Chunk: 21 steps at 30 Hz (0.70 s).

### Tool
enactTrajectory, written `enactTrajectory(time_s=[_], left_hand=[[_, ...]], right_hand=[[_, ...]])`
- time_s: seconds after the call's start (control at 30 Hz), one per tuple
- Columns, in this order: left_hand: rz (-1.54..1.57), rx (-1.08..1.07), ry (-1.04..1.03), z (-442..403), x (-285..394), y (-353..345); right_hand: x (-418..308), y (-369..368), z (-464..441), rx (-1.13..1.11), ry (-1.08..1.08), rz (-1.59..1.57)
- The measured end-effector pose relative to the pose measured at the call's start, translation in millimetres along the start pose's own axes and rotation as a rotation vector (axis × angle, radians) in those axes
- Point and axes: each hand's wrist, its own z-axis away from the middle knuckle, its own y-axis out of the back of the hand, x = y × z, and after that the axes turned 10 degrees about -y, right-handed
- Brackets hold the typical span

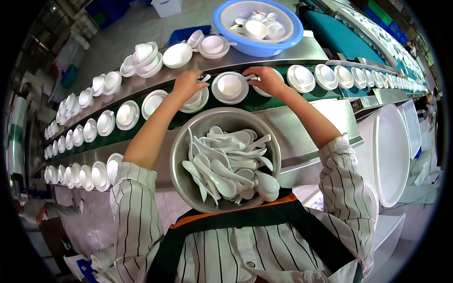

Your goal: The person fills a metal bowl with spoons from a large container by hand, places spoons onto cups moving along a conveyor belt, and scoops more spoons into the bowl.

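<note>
My left hand is closed in a pinch on a white spoon, whose end sticks out past the fingertips. Below that wrist a bowl and plate set is partly hidden. My right hand pinches another white spoon at the right edge of a plate. A small white bowl sits on that plate, between both hands. Close to my body stands a round steel basin heaped with loose white spoons.
Rows of stacked bowls and plates line a green conveyor belt. On the steel ledge behind it rests a blue basin with bowls and spoons inside. A large white tub stands at the right. Another person's arm shows at lower left.
</note>
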Motion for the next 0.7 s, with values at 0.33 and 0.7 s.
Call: enactTrajectory(time_s=[0.33,0.7], left_hand=[[0.576,-0.741,-0.060,43.5,138.7,75.8],[0.838,0.098,0.195,-27.8,113.7,86.2]], right_hand=[[-110.5,71.3,98.5,-0.447,0.307,0.098],[-119.2,75.5,108.5,-0.497,0.135,0.232]])
